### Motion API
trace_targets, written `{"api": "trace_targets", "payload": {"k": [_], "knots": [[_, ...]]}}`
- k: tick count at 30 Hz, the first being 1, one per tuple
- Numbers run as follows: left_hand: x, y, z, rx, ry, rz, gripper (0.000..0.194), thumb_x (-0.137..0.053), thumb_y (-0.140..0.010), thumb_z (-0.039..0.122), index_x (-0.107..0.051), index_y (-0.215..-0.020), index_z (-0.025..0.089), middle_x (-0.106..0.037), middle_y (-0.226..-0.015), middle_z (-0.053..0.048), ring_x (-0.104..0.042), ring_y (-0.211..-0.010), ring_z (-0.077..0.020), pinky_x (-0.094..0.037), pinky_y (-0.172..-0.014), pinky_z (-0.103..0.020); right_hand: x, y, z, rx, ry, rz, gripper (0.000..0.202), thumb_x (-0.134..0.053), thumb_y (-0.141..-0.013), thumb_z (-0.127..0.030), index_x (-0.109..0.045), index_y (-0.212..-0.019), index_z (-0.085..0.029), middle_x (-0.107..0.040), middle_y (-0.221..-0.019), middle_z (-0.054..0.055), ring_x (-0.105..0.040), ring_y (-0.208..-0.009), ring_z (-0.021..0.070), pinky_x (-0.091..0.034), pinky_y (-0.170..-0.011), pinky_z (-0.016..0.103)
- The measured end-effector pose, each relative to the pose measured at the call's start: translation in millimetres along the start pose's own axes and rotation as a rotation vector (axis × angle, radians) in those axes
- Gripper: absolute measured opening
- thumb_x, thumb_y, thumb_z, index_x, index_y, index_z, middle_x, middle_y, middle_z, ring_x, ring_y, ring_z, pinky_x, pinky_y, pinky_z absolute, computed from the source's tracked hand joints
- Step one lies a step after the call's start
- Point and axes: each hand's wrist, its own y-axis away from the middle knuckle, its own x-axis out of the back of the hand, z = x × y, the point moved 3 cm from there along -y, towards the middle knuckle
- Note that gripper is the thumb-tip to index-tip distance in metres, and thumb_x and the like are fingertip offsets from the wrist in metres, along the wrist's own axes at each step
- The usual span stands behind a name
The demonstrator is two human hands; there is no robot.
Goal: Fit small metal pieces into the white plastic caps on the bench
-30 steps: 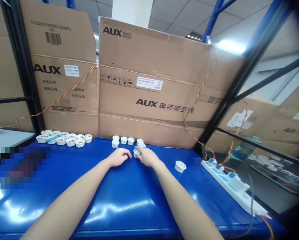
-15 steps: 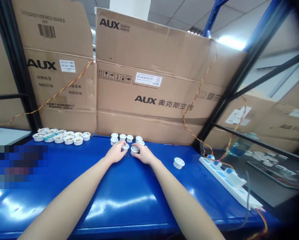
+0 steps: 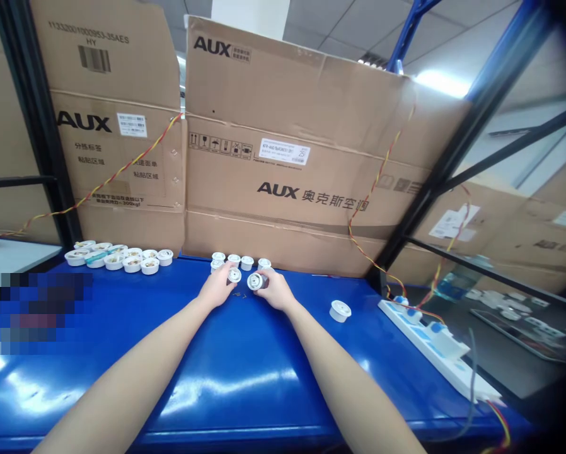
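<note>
In the head view, my left hand (image 3: pixel 215 288) is closed around a small white lidded cup (image 3: pixel 234 275). My right hand (image 3: pixel 277 289) grips a second white lidded cup (image 3: pixel 254 281), its lid tilted toward me. The two cups are a short gap apart, over the blue table (image 3: pixel 226 359). Right behind my hands stand several similar small cups (image 3: pixel 247 262), some partly hidden by my fingers. A few tiny dark bits (image 3: pixel 239 294) lie on the table below the held cups. Off to the right sits a single white lidded cup (image 3: pixel 340 310).
Several white cups with contents (image 3: pixel 132 263) stand grouped at the back left. A white power strip (image 3: pixel 434 347) with plugs and wires runs along the right edge. Cardboard panels (image 3: pixel 283 233) close off the back, and a black post (image 3: pixel 406 221) rises at the right.
Both held cups have been lifted slightly and tilted, so their lids face me more. The right cup is tipped the most. The whole view has shifted a little.
</note>
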Motion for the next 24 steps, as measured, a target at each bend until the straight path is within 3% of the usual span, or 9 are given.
{"api": "trace_targets", "payload": {"k": [4, 8, 11, 17, 20, 24], "knots": [[7.9, -4, 5, -0.236, -0.241, 0.005, 0.040, -0.048, -0.086, 0.006, -0.056, -0.122, 0.020, -0.062, -0.127, -0.008, -0.052, -0.120, -0.0251, -0.043, -0.101, -0.038, 5, 2, -9, 0.131, 0.231, 0.009, 0.048, -0.063, -0.073, -0.011, -0.064, -0.118, -0.028, -0.061, -0.129, 0.002, -0.060, -0.111, 0.0208, -0.046, -0.091, 0.029], [12.3, -4, 11, -0.443, -0.416, -0.088, 0.028, -0.046, -0.091, 0.010, -0.064, -0.110, 0.020, -0.067, -0.117, -0.007, -0.053, -0.115, -0.0252, -0.040, -0.101, -0.041, 4, 2, -17, 0.189, 0.393, -0.047, 0.043, -0.056, -0.083, -0.014, -0.062, -0.123, -0.030, -0.058, -0.133, 0.002, -0.058, -0.112, 0.0202, -0.047, -0.088, 0.027], [13.6, -3, 12, -0.511, -0.490, -0.111, 0.026, -0.045, -0.094, 0.014, -0.065, -0.109, 0.020, -0.068, -0.116, -0.008, -0.053, -0.115, -0.0253, -0.037, -0.101, -0.042, 1, 2, -23, 0.226, 0.481, -0.096, 0.039, -0.048, -0.090, -0.017, -0.062, -0.124, -0.030, -0.056, -0.135, 0.003, -0.058, -0.112, 0.0207, -0.049, -0.085, 0.028], [15.9, -2, 15, -0.498, -0.529, -0.176, 0.028, -0.046, -0.092, 0.011, -0.065, -0.109, 0.020, -0.069, -0.110, -0.008, -0.055, -0.111, -0.0248, -0.039, -0.097, -0.040, 0, 3, -31, 0.283, 0.532, -0.176, 0.037, -0.042, -0.095, -0.019, -0.063, -0.123, -0.030, -0.055, -0.138, 0.002, -0.058, -0.111, 0.0208, -0.049, -0.083, 0.029], [20.3, -1, 13, -0.395, -0.492, -0.126, 0.032, -0.056, -0.086, 0.014, -0.063, -0.115, 0.022, -0.069, -0.110, -0.007, -0.055, -0.110, -0.0255, -0.041, -0.096, -0.039, 2, 3, -29, 0.211, 0.507, -0.142, 0.037, -0.046, -0.093, -0.020, -0.061, -0.124, -0.032, -0.057, -0.137, 0.001, -0.057, -0.115, 0.0206, -0.048, -0.085, 0.028], [22.9, 0, 6, -0.204, -0.447, -0.025, 0.038, -0.067, -0.082, 0.035, -0.064, -0.118, 0.024, -0.066, -0.117, -0.009, -0.055, -0.114, -0.0281, -0.044, -0.094, -0.039, 2, 3, -21, 0.013, 0.474, -0.096, 0.042, -0.059, -0.087, -0.034, -0.056, -0.128, -0.031, -0.065, -0.125, 0.004, -0.062, -0.109, 0.0238, -0.047, -0.085, 0.031]]}}
